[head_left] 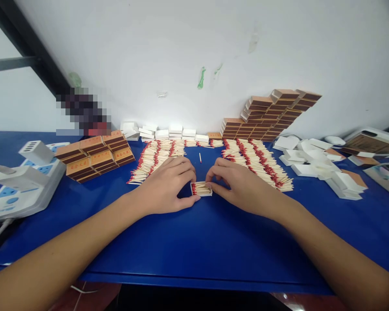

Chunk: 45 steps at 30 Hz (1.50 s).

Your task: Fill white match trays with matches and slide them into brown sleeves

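A small white matchbox tray [206, 195] rests on the blue table, filled with red-tipped matches [200, 188]. My left hand [168, 185] grips its left end between thumb and fingers. At the tray's right end, my right hand [243, 185] has thumb and fingertips pinched together on the matches' plain ends; how many it pinches I cannot tell. Beyond the tray lies a single match [200, 158]. Loose matches spread in rows behind my left hand [149, 160] and in a larger pile [257, 162] behind my right hand.
Closed matchboxes are stacked at left [95, 156] and against the wall at right [266, 116]. White trays line the wall [175, 131], and more are heaped at right [314, 160]. A white power strip [48, 185] with plugs sits far left. The table's front edge [194, 280] runs below.
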Available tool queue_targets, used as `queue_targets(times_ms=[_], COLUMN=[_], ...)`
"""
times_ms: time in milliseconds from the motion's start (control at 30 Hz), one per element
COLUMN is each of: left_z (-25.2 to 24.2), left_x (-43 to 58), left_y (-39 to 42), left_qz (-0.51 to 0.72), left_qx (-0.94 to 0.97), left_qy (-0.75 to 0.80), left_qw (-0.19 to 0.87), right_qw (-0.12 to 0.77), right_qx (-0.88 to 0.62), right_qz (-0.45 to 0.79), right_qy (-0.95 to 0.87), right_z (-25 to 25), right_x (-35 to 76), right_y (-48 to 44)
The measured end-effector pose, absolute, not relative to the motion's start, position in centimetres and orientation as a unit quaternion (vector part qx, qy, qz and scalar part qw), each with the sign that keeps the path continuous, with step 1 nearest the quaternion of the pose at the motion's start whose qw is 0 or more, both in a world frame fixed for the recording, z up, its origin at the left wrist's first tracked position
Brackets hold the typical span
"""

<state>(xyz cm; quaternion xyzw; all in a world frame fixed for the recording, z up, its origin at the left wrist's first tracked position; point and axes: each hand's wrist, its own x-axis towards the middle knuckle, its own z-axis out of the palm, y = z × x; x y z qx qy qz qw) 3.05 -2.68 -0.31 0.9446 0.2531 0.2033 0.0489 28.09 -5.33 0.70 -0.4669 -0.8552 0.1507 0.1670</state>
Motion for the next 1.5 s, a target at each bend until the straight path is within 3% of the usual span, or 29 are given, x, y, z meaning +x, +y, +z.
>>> queue_targets(times_ms=[267,467,633,800,1033,1500], left_z=[-0.4,-0.4,-0.3,-0.3,-0.6,-0.7], left_x=[3.0,3.0,2.9,2.7,2.6,2.6], left_y=[-2.6,-2.6,-2.7,-2.6,-2.6,-2.5], left_qz=[0.200,0.210,0.210,0.196,0.209,0.204], left_qx=[0.945,0.944,0.942,0.943,0.940,0.943], left_qy=[0.254,0.250,0.257,0.265,0.264,0.261], left_qw=[0.044,0.046,0.056,0.050,0.047,0.038], right_qw=[0.170,0.225,0.111,0.053,0.140,0.145], right_qx=[-0.458,-0.457,-0.459,-0.455,-0.438,-0.445], right_qz=[0.156,0.101,0.059,0.109,0.174,0.198], right_qy=[-0.858,-0.855,-0.880,-0.882,-0.871,-0.861], right_z=[0.3,0.3,0.7,1.4,2.0,1.0], right_x=[27.7,28.2,27.6,27.2,27.8,27.2], right_y=[-5.5,-2.6,2.6,4.6,-0.6,-4.6])
